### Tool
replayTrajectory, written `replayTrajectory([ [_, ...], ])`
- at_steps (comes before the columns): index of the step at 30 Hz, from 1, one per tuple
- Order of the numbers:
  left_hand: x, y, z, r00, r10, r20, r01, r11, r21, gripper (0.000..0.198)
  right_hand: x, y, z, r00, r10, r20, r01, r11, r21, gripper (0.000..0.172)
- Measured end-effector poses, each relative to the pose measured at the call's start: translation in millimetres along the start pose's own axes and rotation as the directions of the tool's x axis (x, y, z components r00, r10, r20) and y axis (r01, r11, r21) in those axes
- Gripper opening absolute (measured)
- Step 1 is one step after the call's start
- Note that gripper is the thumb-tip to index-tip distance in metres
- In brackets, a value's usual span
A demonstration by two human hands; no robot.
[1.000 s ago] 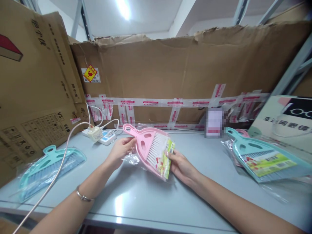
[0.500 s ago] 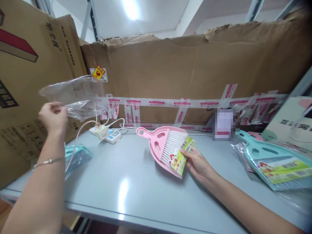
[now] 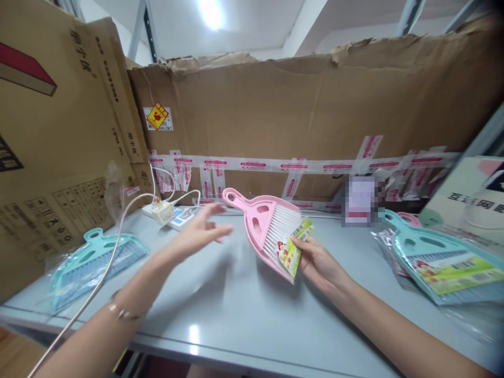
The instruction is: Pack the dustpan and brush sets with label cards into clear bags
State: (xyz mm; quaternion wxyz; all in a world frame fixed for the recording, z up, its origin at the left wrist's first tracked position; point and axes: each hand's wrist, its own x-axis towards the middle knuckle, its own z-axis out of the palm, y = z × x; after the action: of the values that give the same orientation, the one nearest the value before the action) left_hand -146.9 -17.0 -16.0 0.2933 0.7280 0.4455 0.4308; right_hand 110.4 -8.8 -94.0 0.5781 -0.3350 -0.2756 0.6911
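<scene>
A pink dustpan (image 3: 255, 223) with a white-bristled brush (image 3: 280, 226) nested in it is tilted above the table, its handle loop pointing up and left. My right hand (image 3: 318, 262) grips its lower right side, the thumb over the green and yellow label card (image 3: 296, 247). Left of the handle, my left hand (image 3: 207, 228) is empty with its fingers spread, not touching the pink set. A clear plastic bag (image 3: 114, 191) appears, slightly blurred, by the carton at the left.
A bagged teal dustpan set (image 3: 98, 257) lies at the left, crossed by a white cable (image 3: 106, 270). Plugs and a power strip (image 3: 179, 218) sit behind. More bagged sets (image 3: 444, 257) lie at the right. Cardboard (image 3: 252, 115) stands along the back of the grey table (image 3: 236, 331).
My left hand has let go of the clear bag and moved right toward the pink handle. The bag is now lower, by the left carton. The pink set has tilted slightly, its handle higher.
</scene>
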Motion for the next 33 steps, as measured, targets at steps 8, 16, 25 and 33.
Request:
replayTrajectory([
  [8, 20.1, -28.2, 51.9, 0.996, -0.093, 0.008, 0.075, 0.748, -0.66, 0.035, -3.5, -20.6, -15.2, 0.994, 0.096, 0.045, -0.084, 0.972, -0.221, 0.022],
  [16, 15.9, -35.7, 22.1, 0.984, 0.059, -0.165, -0.151, 0.767, -0.624, 0.033, 44.3, -68.1, -76.6, 0.896, -0.386, -0.218, 0.001, 0.494, -0.869, 0.034],
  [25, 3.7, -19.6, 41.4, 0.986, 0.164, -0.018, -0.138, 0.767, -0.626, 0.036, -11.7, -27.9, 47.4, 0.611, -0.373, 0.699, 0.769, 0.07, -0.635, 0.02],
  [33, -13.8, -6.5, 37.3, 0.967, 0.209, -0.143, -0.251, 0.865, -0.435, 0.038, -19.2, -8.8, 83.6, 0.63, -0.324, 0.706, 0.774, 0.195, -0.602, 0.011],
])
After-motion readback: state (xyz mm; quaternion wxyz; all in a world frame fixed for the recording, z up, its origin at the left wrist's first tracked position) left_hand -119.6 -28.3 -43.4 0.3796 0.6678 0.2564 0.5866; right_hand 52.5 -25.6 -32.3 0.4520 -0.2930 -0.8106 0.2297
